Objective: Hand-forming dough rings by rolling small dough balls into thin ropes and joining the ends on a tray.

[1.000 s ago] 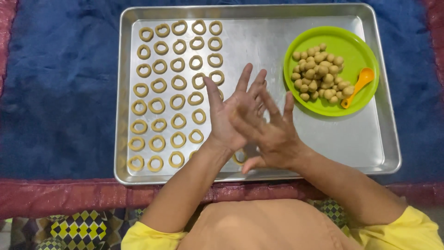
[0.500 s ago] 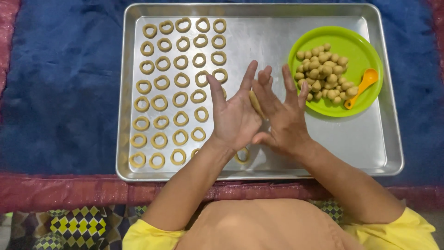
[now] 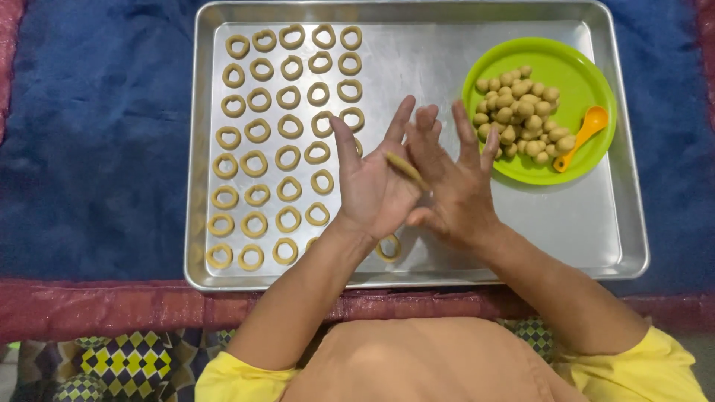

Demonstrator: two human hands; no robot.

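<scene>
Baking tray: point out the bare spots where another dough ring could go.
On the baking tray, bare metal lies below the green plate toward the near right corner, and between the dough rings and the plate above the hands. The left half is crowded.

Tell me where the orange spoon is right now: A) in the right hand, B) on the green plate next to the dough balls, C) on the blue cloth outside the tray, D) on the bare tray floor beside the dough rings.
B: the orange spoon lies on the right part of the green plate, beside the heap of dough balls, and neither hand touches it.
</scene>
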